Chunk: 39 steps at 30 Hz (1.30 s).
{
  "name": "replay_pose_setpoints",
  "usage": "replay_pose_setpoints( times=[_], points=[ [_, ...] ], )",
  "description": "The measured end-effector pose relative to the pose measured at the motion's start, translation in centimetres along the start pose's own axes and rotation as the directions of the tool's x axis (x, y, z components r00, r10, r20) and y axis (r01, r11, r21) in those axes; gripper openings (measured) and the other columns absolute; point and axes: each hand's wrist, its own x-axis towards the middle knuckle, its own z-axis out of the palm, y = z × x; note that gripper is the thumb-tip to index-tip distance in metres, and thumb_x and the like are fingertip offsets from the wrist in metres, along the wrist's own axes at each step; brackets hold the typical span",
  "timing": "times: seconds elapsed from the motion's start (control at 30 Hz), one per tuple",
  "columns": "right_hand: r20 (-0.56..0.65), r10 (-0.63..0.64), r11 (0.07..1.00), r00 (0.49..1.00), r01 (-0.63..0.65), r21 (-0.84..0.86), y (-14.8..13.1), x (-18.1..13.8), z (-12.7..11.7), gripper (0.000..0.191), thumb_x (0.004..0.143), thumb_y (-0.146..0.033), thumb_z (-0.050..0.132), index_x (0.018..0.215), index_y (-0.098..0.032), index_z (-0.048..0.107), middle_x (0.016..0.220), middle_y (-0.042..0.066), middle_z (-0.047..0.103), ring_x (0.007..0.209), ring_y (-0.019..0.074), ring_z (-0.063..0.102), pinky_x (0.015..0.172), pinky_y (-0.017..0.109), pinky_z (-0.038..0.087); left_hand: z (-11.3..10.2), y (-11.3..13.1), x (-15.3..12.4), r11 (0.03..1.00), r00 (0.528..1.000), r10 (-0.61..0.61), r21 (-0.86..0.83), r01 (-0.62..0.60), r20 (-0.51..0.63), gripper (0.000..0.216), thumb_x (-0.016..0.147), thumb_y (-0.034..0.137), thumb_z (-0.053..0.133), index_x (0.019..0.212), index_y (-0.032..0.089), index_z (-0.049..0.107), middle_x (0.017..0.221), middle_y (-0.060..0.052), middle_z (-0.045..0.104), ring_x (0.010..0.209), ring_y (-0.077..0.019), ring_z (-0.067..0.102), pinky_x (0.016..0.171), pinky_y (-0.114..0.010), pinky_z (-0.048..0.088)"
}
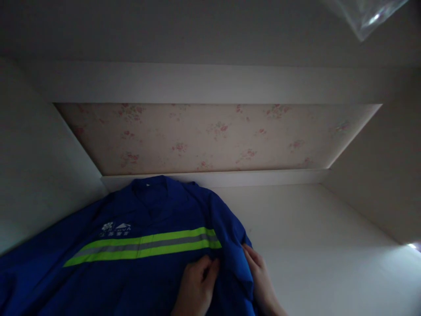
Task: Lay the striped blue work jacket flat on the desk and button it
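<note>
A blue work jacket (158, 215) with a yellow-green and grey reflective stripe across the chest lies spread on a pale surface, collar toward the far side. White printing shows on its chest. My left hand (197, 281) is closed on the jacket cloth just below the stripe, near the sleeve on the right. At that sleeve's outer edge, my right hand (261, 278) grips the fabric, its fingertips partly behind the cloth. The jacket's lower part runs out of view at the bottom.
Pale side panels stand at the left (39, 153) and right (375, 175). Beyond the collar is a floral panel (217, 138) framed by white strips. Some clear plastic (365, 19) hangs into the upper right corner.
</note>
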Motion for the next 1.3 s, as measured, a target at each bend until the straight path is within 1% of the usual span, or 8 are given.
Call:
replay_pose_setpoints(
  times=[0.17,0.3,0.43,0.57,0.73,0.87,1.03,1.3],
  points=[
    [-0.010,0.000,1.000,1.000,0.000,0.004,-0.5,-0.1,0.0,0.052,0.070,-0.072,0.062,0.062,-0.021,0.058,0.064,0.000,0.057,0.067,0.0193,0.051,0.061,0.028,0.043,0.0,0.3,-0.3,1.000,1.000,0.008,-0.013,-0.008,-0.004,0.048,0.090,0.061,0.042,0.058,0.024,0.043,0.053,0.004,0.044,0.052,-0.0133,0.041,0.054,-0.029,0.024],
    [0.015,-0.005,1.000,1.000,0.005,0.010,-0.7,-0.3,0.1,0.052,0.070,-0.072,0.062,0.065,-0.020,0.055,0.062,-0.002,0.052,0.062,0.0164,0.045,0.060,0.028,0.040,-0.1,0.6,-0.5,1.000,1.000,0.018,-0.017,-0.018,-0.004,0.048,0.090,0.060,0.042,0.058,0.024,0.043,0.053,0.004,0.042,0.052,-0.0132,0.040,0.054,-0.029,0.025],
    [0.018,-0.015,1.000,1.000,0.015,0.001,-0.7,-0.3,0.0,0.052,0.072,-0.072,0.060,0.063,-0.021,0.052,0.063,-0.002,0.051,0.064,0.0167,0.044,0.061,0.027,0.039,-0.2,0.8,-0.6,1.000,1.000,0.028,-0.012,-0.028,-0.009,0.047,0.090,0.058,0.043,0.059,0.024,0.044,0.054,0.004,0.044,0.053,-0.0136,0.041,0.055,-0.029,0.025],
    [0.022,-0.008,1.000,1.000,0.008,0.013,-0.4,-0.2,0.0,0.051,0.073,-0.071,0.060,0.065,-0.021,0.054,0.064,-0.001,0.052,0.066,0.0175,0.045,0.062,0.028,0.039,-0.2,0.8,-0.6,1.000,1.000,0.025,-0.007,-0.025,-0.006,0.046,0.091,0.056,0.044,0.058,0.024,0.044,0.053,0.004,0.044,0.052,-0.0137,0.042,0.054,-0.029,0.025],
    [0.023,-0.015,1.000,1.000,0.014,0.019,-0.1,0.0,0.1,0.052,0.071,-0.071,0.061,0.065,-0.020,0.055,0.064,-0.001,0.052,0.065,0.0168,0.044,0.061,0.027,0.039,-0.1,0.6,-0.7,0.999,0.999,0.034,0.005,-0.034,-0.001,0.047,0.091,0.057,0.042,0.059,0.023,0.044,0.054,0.004,0.045,0.053,-0.0134,0.042,0.054,-0.029,0.026],
    [0.024,0.005,0.999,1.000,-0.006,0.038,-0.2,-0.1,0.1,0.054,0.070,-0.073,0.061,0.066,-0.020,0.055,0.066,-0.001,0.051,0.065,0.0162,0.043,0.060,0.027,0.039,-0.1,0.4,-0.9,0.999,0.999,0.050,0.017,-0.051,0.006,0.046,0.093,0.055,0.041,0.061,0.023,0.045,0.056,0.003,0.047,0.055,-0.0134,0.043,0.056,-0.028,0.026],
    [0.031,0.007,0.999,1.000,-0.009,0.041,-0.4,-0.2,0.2,0.055,0.069,-0.073,0.062,0.067,-0.019,0.055,0.064,-0.002,0.049,0.064,0.0158,0.042,0.060,0.028,0.039,0.0,0.3,-1.1,0.997,0.998,0.066,0.024,-0.067,0.009,0.045,0.093,0.054,0.041,0.062,0.023,0.045,0.056,0.004,0.046,0.054,-0.0132,0.043,0.057,-0.028,0.027],
    [0.025,-0.019,1.000,1.000,0.019,-0.008,0.6,0.1,-0.1,0.051,0.074,-0.070,0.058,0.066,-0.021,0.049,0.066,-0.002,0.048,0.067,0.0162,0.043,0.064,0.028,0.039,0.2,0.1,-1.0,0.997,0.997,0.074,0.013,-0.074,0.007,0.045,0.093,0.056,0.041,0.063,0.023,0.046,0.057,0.004,0.048,0.055,-0.0136,0.045,0.057,-0.028,0.028]
  ],
)
